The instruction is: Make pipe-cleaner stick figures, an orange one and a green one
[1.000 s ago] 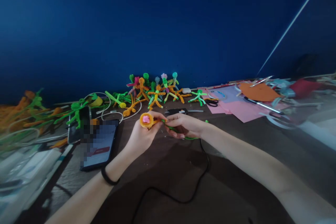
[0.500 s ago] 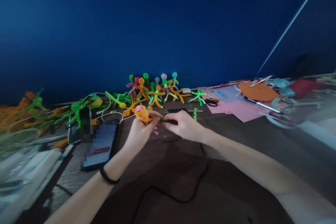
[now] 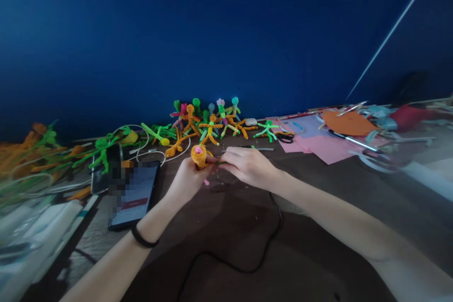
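My left hand (image 3: 189, 174) is closed around an orange pipe-cleaner figure (image 3: 198, 158) whose coiled head, topped with pink, points up above the fingers. A pink pipe-cleaner end (image 3: 206, 182) sticks out below that hand. My right hand (image 3: 249, 165) pinches a thin green pipe cleaner (image 3: 220, 163) right beside the left fingertips, at the figure's orange limb. Most of the green strand is hidden by the fingers. Just beyond the hands stands a group of finished-looking pipe-cleaner figures (image 3: 211, 130) in orange, green and pink.
To the left lie a phone (image 3: 136, 198), white cables (image 3: 145, 144) and loose pipe cleaners (image 3: 35, 151). On the right are pink paper sheets (image 3: 327, 146), black-handled scissors (image 3: 286, 138), an orange sheet (image 3: 348, 123) and a pen (image 3: 354, 141). A black cord (image 3: 244, 271) curves across the table before me.
The orange figure has shifted slightly right and its head stands more upright. My right hand has turned a little, and the curly green end behind it has mostly gone from sight.
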Demonstrator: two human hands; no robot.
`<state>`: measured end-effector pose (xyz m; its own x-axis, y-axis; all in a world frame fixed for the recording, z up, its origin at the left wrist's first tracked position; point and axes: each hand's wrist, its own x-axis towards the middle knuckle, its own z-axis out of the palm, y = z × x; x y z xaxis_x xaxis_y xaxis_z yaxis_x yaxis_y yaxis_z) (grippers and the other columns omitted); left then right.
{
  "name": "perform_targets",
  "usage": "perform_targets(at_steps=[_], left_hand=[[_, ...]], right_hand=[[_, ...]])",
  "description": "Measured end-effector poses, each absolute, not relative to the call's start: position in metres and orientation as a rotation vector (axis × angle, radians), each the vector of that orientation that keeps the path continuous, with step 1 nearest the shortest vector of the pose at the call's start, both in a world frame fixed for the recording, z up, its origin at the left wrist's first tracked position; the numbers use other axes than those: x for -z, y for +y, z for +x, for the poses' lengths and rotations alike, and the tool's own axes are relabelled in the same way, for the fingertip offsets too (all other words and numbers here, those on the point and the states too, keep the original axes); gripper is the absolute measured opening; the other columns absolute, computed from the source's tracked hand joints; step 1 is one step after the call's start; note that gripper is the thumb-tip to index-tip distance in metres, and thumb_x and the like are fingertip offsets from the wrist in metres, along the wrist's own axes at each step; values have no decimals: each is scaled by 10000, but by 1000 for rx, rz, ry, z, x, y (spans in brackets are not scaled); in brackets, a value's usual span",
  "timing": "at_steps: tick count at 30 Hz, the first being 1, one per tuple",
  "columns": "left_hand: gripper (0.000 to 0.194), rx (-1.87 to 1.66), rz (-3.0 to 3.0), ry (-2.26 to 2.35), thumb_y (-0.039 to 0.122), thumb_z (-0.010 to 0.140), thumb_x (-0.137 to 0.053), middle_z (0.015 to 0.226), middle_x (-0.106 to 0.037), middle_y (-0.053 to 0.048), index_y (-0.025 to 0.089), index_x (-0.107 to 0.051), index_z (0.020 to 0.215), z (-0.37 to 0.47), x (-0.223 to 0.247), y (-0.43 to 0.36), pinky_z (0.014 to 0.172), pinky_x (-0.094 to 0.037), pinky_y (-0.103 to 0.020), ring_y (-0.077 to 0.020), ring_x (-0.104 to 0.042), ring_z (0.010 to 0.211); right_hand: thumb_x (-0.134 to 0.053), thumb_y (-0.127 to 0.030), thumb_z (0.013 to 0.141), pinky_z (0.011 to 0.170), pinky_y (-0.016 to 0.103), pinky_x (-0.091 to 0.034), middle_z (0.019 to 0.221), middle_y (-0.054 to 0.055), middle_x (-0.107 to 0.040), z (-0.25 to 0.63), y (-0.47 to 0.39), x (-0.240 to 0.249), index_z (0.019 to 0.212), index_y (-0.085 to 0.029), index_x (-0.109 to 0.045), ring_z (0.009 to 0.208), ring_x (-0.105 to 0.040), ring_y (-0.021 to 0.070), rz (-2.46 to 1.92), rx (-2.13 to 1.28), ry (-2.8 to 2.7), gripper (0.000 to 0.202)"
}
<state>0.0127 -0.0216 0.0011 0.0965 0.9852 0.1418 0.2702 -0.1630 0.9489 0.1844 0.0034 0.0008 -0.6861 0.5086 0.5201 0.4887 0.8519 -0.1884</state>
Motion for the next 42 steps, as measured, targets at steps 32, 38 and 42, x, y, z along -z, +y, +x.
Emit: perform_targets(at_steps=[32,38,42], left_hand=[[102,-977,1516,1244,127,559,-617,514,-474,46,140,-516,566,19,1,-26,397,-424,-175,-74,-474,464],[141,-993,1447,1214,122,530,-659,539,-524,36,139,-543,607,21,-5,-28,437,-470,-210,-107,-544,503],[137,-992,1484,1253,127,563,-651,554,-527,38,143,-541,643,22,-6,-30,406,-457,-192,-91,-530,481]], right_hand=[[-535,-372,771,549,222,-291,636,3,-548,184,10,-4,664,-153,-549,566,-439,92,-833,-680,-2293,244],[-536,-441,747,534,220,-279,585,-23,-470,182,11,0,599,-148,-501,558,-389,79,-828,-957,-2170,330],[-532,-486,732,463,207,-255,505,-45,-399,182,14,1,573,-149,-466,475,-352,60,-797,-1263,-2095,378]])
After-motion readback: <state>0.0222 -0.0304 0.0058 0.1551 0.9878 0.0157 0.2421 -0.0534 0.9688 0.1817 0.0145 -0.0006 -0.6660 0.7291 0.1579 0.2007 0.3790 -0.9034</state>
